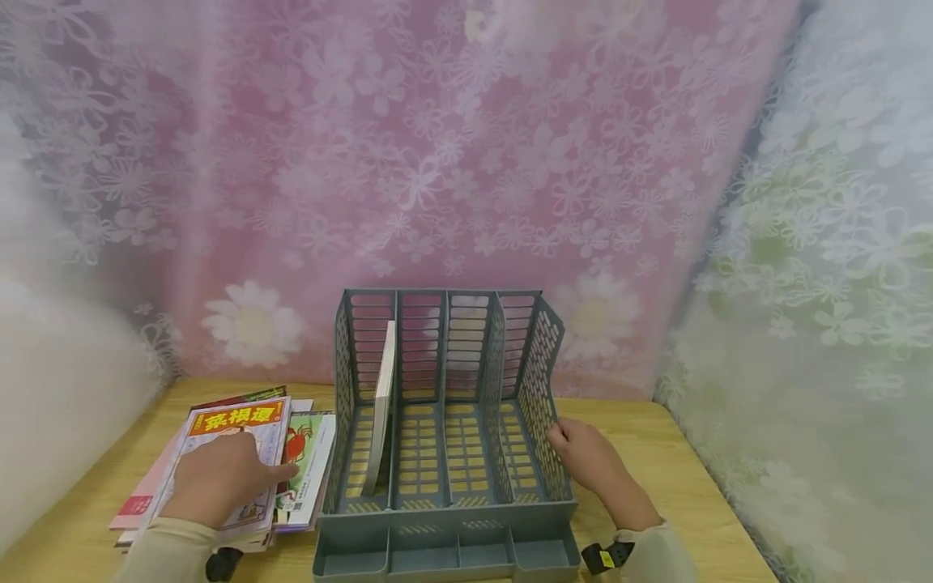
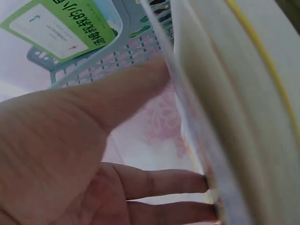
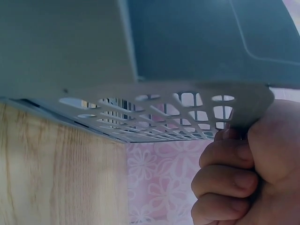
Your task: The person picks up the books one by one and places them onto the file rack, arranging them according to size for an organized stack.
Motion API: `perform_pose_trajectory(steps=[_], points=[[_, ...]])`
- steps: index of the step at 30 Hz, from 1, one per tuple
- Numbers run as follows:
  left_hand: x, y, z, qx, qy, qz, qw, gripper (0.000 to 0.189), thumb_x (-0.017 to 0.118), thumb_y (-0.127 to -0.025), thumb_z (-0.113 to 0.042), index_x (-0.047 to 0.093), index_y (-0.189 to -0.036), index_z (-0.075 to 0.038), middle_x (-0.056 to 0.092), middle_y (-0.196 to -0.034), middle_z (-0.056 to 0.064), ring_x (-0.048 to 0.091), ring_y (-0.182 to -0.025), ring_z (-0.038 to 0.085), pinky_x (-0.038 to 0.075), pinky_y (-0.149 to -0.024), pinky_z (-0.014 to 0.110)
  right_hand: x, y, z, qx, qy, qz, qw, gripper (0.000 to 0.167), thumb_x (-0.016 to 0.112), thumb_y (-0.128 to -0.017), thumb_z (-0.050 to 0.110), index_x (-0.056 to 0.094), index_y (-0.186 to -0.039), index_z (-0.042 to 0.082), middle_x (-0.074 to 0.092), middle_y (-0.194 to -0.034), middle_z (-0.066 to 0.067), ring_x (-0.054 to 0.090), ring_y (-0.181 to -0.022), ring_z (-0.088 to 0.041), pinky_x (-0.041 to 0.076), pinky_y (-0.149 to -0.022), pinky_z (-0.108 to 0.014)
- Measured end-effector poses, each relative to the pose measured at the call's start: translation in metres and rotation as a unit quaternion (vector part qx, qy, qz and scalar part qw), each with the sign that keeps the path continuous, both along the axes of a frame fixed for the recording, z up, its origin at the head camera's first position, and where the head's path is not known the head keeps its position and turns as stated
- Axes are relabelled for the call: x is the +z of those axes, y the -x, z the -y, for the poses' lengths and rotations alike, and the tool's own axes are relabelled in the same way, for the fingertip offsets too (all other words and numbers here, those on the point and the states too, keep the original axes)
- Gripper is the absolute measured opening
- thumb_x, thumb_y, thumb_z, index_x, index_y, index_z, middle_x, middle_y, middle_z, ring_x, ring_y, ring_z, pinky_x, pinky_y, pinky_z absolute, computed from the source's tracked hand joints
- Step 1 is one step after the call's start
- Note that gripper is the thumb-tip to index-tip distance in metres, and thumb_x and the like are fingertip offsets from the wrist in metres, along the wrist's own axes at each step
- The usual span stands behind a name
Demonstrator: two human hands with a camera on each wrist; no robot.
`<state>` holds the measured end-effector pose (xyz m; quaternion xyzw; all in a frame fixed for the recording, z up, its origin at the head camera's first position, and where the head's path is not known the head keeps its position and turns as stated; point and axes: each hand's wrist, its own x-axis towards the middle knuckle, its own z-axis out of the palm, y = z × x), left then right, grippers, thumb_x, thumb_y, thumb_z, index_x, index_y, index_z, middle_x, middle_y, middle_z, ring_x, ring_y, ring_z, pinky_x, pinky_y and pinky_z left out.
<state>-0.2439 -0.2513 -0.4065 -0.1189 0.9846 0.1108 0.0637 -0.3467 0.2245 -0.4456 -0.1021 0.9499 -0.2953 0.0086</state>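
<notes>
The spread left grip (image 1: pixel 217 478) touches one book pile (image 1: pixel 244 417); right grip (image 1: pixel 586 455) clasps one four-slot rack (image 1: pixel 448 517) holding one leaning book (image 1: pixel 382 401).

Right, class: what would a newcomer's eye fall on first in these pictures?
Probably the grey slotted organizer on the table, with one book leaning in its leftmost compartment. Next might come the red-bannered booklet atop the pile to the left, partly hidden by the left hand, while the right hand grips the organizer's right side. Behind everything hangs pink flowered cloth.
</notes>
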Motion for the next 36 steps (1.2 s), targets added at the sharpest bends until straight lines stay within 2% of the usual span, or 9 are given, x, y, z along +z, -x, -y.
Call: perform_pose_trajectory(steps=[2, 8, 12, 16, 23, 29, 32, 36], points=[[0.003, -0.004, 0.0, 0.0, 0.011, -0.004, 0.9999, 0.069, 0.081, -0.076, -0.063, 0.066, -0.092, 0.002, 0.059, -0.074, 0.006, 0.056, -0.064, 0.024, 0.048, -0.058, 0.042, -0.001, 0.001, 0.005, 0.001, 0.0, 0.0, 1.0, 0.039, 0.039, -0.11, 0.023, 0.042, -0.073, 0.012, 0.038, -0.062, -0.002, 0.026, -0.052, -0.015, 0.029, -0.054, -0.032], [0.003, -0.01, -0.011, -0.03, 0.023, -0.016, 0.9992, 0.054, 0.088, -0.076, -0.044, 0.063, -0.089, 0.002, 0.058, -0.07, 0.004, 0.056, -0.06, 0.023, 0.049, -0.055, 0.042, 0.002, 0.002, 0.002, 0.007, 0.002, -0.001, 1.0, 0.039, 0.039, -0.11, 0.022, 0.042, -0.072, 0.012, 0.038, -0.061, -0.002, 0.026, -0.052, -0.015, 0.029, -0.054, -0.032], [0.002, -0.01, -0.014, -0.044, 0.034, -0.028, 0.9981, 0.055, 0.091, -0.075, -0.04, 0.06, -0.09, 0.003, 0.059, -0.072, 0.006, 0.056, -0.06, 0.023, 0.05, -0.057, 0.043, 0.003, 0.002, 0.002, 0.004, 0.009, 0.004, 0.9999, 0.039, 0.039, -0.11, 0.022, 0.042, -0.072, 0.012, 0.038, -0.061, -0.002, 0.026, -0.052, -0.016, 0.029, -0.054, -0.032], [0.0, -0.012, -0.014, -0.044, 0.047, -0.015, 0.9978, 0.051, 0.089, -0.077, -0.041, 0.063, -0.088, 0.002, 0.06, -0.072, 0.007, 0.055, -0.061, 0.023, 0.05, -0.056, 0.042, 0.003, 0.001, 0.003, 0.004, 0.013, 0.007, 0.9999, 0.039, 0.04, -0.11, 0.021, 0.042, -0.072, 0.011, 0.038, -0.061, -0.002, 0.027, -0.052, -0.016, 0.03, -0.054, -0.033], [0.0, -0.013, -0.002, -0.075, 0.01, -0.019, 0.997, 0.043, 0.08, -0.085, -0.044, 0.061, -0.079, -0.006, 0.056, -0.067, 0.003, 0.054, -0.058, 0.019, 0.046, -0.056, 0.038, 0.002, 0.003, 0.003, 0.009, 0.002, -0.001, 1.0, 0.038, 0.04, -0.11, 0.021, 0.042, -0.073, 0.011, 0.039, -0.062, -0.003, 0.027, -0.053, -0.016, 0.029, -0.056, -0.033], [0.006, -0.014, 0.009, -0.098, -0.018, 0.007, 0.995, 0.046, 0.074, -0.091, -0.051, 0.064, -0.086, -0.007, 0.059, -0.074, 0.001, 0.055, -0.065, 0.018, 0.047, -0.063, 0.041, 0.001, 0.004, 0.002, 0.008, -0.002, 0.0, 1.0, 0.037, 0.039, -0.11, 0.021, 0.042, -0.074, 0.011, 0.04, -0.063, -0.004, 0.027, -0.053, -0.017, 0.029, -0.056, -0.033], [0.008, -0.013, 0.012, -0.101, -0.023, 0.019, 0.9945, 0.041, 0.073, -0.092, -0.047, 0.066, -0.092, -0.006, 0.061, -0.079, 0.001, 0.055, -0.068, 0.018, 0.049, -0.067, 0.043, 0.001, 0.003, 0.002, 0.006, -0.001, 0.006, 1.0, 0.037, 0.039, -0.11, 0.021, 0.042, -0.074, 0.011, 0.04, -0.064, -0.004, 0.027, -0.054, -0.017, 0.029, -0.056, -0.033], [0.011, -0.011, 0.014, -0.11, -0.033, 0.016, 0.9933, 0.028, 0.073, -0.092, -0.034, 0.066, -0.092, -0.007, 0.06, -0.08, 0.001, 0.054, -0.066, 0.018, 0.047, -0.063, 0.04, 0.0, 0.003, 0.002, 0.006, 0.006, 0.012, 0.9999, 0.037, 0.038, -0.11, 0.021, 0.041, -0.074, 0.011, 0.038, -0.064, -0.003, 0.026, -0.054, -0.017, 0.028, -0.056, -0.033]])
